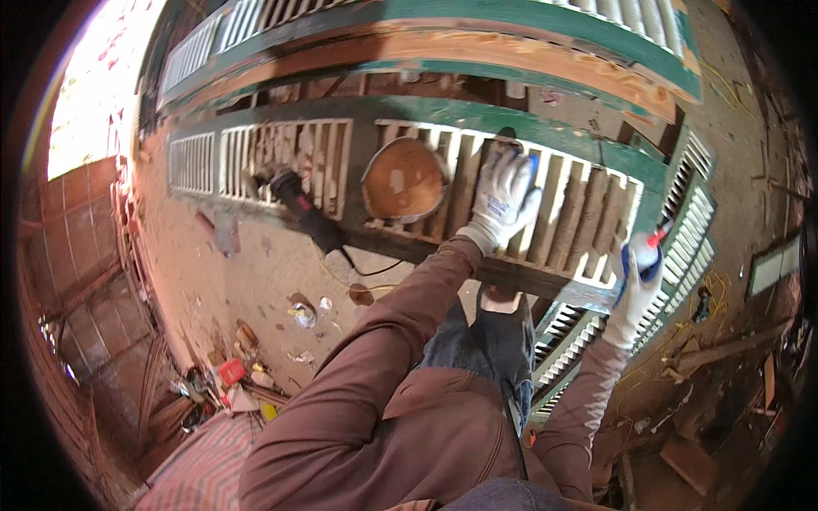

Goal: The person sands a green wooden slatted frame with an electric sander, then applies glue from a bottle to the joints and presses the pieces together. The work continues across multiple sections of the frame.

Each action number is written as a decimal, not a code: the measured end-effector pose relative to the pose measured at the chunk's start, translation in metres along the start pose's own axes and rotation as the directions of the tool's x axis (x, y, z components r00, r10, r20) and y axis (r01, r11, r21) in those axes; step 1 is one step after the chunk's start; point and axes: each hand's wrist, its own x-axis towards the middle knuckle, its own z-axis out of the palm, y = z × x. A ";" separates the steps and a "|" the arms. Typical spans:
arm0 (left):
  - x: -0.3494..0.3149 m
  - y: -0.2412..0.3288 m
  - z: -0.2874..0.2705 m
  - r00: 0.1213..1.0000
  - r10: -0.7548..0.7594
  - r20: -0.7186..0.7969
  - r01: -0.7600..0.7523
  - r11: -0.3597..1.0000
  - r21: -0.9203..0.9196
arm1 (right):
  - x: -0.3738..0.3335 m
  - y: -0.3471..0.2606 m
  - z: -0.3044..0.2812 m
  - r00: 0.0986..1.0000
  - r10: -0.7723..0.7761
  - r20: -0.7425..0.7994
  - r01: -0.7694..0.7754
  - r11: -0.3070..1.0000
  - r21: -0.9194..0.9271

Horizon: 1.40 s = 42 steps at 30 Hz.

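A green-framed louvered shutter [409,111] with pale and brown slats lies across the middle. My left hand [504,192], in a white glove with blue at its edge, reaches over the slats near the frame's far rail. Its fingers are stretched out, and no held thing shows. At the shutter's right end, my right hand [635,294], gloved alike, is wrapped round a white bottle [646,249] with a red nozzle. A round brown dish-like piece [404,179] rests on the slats left of my left hand. Further left lies a dark angle grinder [302,204] with its cord.
Another green shutter with a bare-wood edge [426,51] lies beyond. More louvered shutters [686,247] stand at the right. Tools and litter [243,375] are heaped on the floor at the lower left by a striped cloth [209,464]. Yellow cord [724,294] trails at the right.
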 end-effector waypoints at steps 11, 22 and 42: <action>-0.039 -0.091 -0.163 0.926 -0.339 0.167 0.273 0.906 0.324 | -0.120 0.013 -0.086 0.986 0.099 -0.135 -0.102 0.995 -0.017; -0.024 -0.122 -0.134 0.898 -0.205 0.389 0.012 0.895 0.445 | -0.165 -0.002 -0.129 0.932 0.079 -0.352 -0.084 0.996 0.003; -0.070 0.193 0.085 0.713 0.609 0.348 -0.632 0.773 -0.058 | -0.250 0.069 -0.200 0.771 0.262 -0.581 -0.207 0.965 0.160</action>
